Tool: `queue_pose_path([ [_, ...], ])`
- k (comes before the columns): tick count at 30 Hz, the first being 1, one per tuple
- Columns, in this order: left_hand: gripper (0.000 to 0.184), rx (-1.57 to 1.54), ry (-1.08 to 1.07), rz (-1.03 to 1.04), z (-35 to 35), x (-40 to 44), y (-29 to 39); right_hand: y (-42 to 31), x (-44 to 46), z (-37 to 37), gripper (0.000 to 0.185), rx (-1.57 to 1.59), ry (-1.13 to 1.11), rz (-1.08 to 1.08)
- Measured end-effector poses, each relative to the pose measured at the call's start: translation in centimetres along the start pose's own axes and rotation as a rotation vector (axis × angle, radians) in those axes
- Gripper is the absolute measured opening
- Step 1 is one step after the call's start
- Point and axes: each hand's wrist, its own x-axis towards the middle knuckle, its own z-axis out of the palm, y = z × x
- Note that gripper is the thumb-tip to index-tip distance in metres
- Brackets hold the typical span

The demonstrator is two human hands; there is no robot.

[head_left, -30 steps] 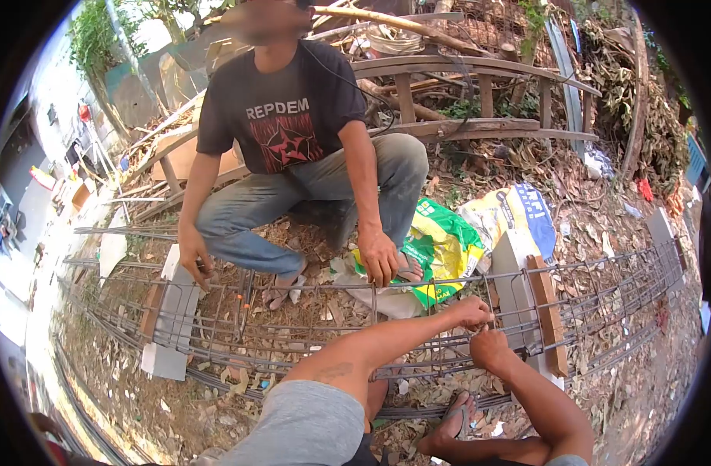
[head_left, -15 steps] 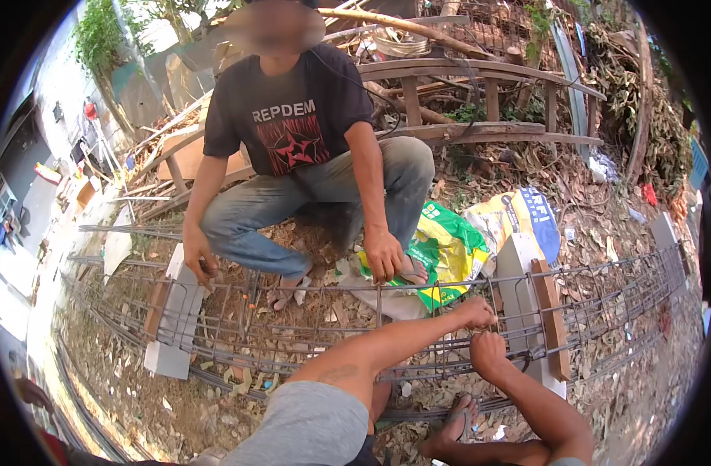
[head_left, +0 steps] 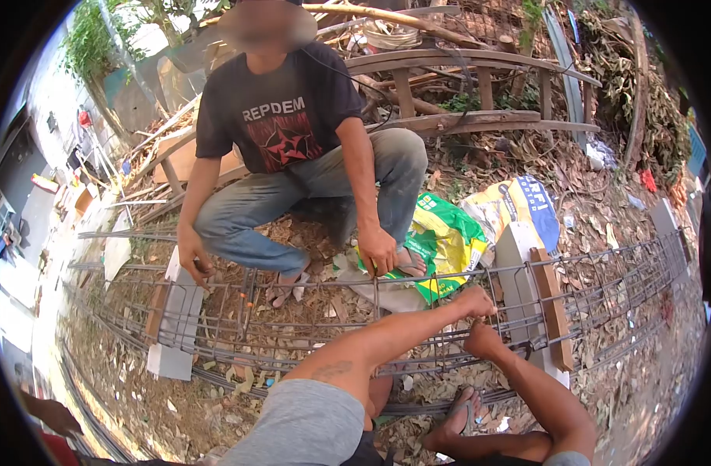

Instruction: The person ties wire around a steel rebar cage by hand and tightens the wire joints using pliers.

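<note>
A long cage of steel bars (head_left: pixel 309 286) with square ties lies across the view, raised on pale blocks. My left hand (head_left: pixel 475 301) is at the cage's upper bars, left of the right-hand block (head_left: pixel 520 299). Its fingers are closed, but what they pinch is too small to name. Just below it, my right hand (head_left: pixel 484 340) is curled closed beside the same bars; anything inside it is hidden. The two hands are close together and a little apart.
Across the cage a person in a dark shirt (head_left: pixel 281 113) squats, one hand (head_left: pixel 377 250) at the top bar. Green and yellow sacks (head_left: pixel 448 241) lie behind it. A wooden ladder-like frame (head_left: pixel 479 120) stands at the back. Another person's arm (head_left: pixel 52 413) shows at lower left.
My hands have shifted slightly, the left a little upward and the right a little apart from it. The view has tilted slightly. Another arm has come into view at lower left.
</note>
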Motion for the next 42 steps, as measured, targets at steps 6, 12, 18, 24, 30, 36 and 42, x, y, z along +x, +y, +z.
queue_pose_path([
  [6,0.041,-0.048,-0.030,-0.100,-0.7,-0.5,0.6,1.8,2.4,4.5,0.096,0.098,0.062,0.042],
  [12,0.043,-0.175,-0.226,-0.285,-1.1,-1.0,2.1,1.6,1.4,3.0,0.080,0.421,-0.017,0.088],
  [18,0.037,-0.297,-0.320,-0.283,-0.7,-0.6,1.2,2.6,2.7,4.8,0.069,0.484,0.046,0.061],
  [24,0.033,-0.386,-0.322,-0.311,-0.4,-0.3,0.9,2.9,2.6,5.1,0.063,0.452,0.089,0.039],
  [30,0.032,-0.394,-0.305,-0.306,-0.2,-0.4,0.5,2.6,3.5,5.6,0.042,0.297,0.110,0.088],
  [36,0.032,-0.430,-0.291,-0.283,0.3,-0.1,0.1,2.1,2.4,3.8,0.048,0.364,0.036,0.145],
  [42,0.030,-0.458,-0.305,-0.237,0.1,-0.2,-0.6,0.7,0.7,2.2,0.061,0.494,-0.017,0.130],
])
